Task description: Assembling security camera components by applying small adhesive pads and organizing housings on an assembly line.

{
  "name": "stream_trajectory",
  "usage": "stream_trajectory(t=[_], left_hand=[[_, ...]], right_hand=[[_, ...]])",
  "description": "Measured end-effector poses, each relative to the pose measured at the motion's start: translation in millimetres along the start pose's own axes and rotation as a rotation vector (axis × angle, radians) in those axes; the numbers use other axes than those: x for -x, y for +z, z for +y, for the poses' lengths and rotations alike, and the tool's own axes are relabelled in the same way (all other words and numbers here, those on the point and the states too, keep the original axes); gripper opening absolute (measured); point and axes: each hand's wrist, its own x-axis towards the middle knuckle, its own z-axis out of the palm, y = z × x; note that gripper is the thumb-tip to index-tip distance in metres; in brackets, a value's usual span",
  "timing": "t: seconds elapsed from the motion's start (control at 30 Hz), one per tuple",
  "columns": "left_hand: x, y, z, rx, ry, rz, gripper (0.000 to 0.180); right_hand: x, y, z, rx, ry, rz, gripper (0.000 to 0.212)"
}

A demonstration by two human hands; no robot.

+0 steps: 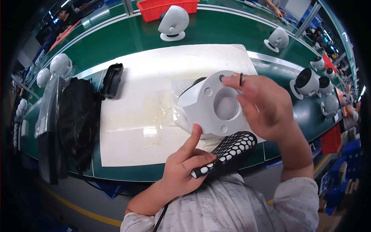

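Left of the left hand (185, 170) the white mat (154, 100) on the tabletop (216, 31) lies bare, giving open passage. Farther left, a black tray (112, 80) and a heap of black mesh grilles (77, 120) block the mat's edge. Beyond the right hand (262, 106), white fan housings (305, 83) crowd the green belt; one more (173, 23) stands ahead before a red bin (166, 7).

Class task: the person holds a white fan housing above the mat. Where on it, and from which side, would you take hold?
Grip the white fan housing by its curved outer edges, coming from below and the right, as the left hand and right hand do. That probably keeps its round central opening and screw holes uncovered.
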Motion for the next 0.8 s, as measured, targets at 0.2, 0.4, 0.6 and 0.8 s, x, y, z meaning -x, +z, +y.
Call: stream_trajectory(t=[0.2, 0.4, 0.6, 0.8], left_hand=[[-0.3, 2.4, 2.1, 0.041, -0.023, 0.002, 0.021], [-1.1, 1.5, 3.4, 0.019, -0.014, -0.028, 0.021], [0.0, 4.0, 3.9, 0.028, -0.039, -0.033, 0.02], [0.1, 4.9, 1.4, 0.001, -0.016, -0.039, 0.02]], right_hand=[[-5.9, -5.8, -13.7, -0.017, 0.321, 0.122, 0.069], [-19.3, 14.5, -8.3, -0.576, 0.388, 0.064, 0.063], [-16.6, 10.5, -15.9, -0.349, 0.367, 0.0, 0.058], [-15.9, 8.5, -20.2, -0.278, 0.398, 0.016, 0.056]])
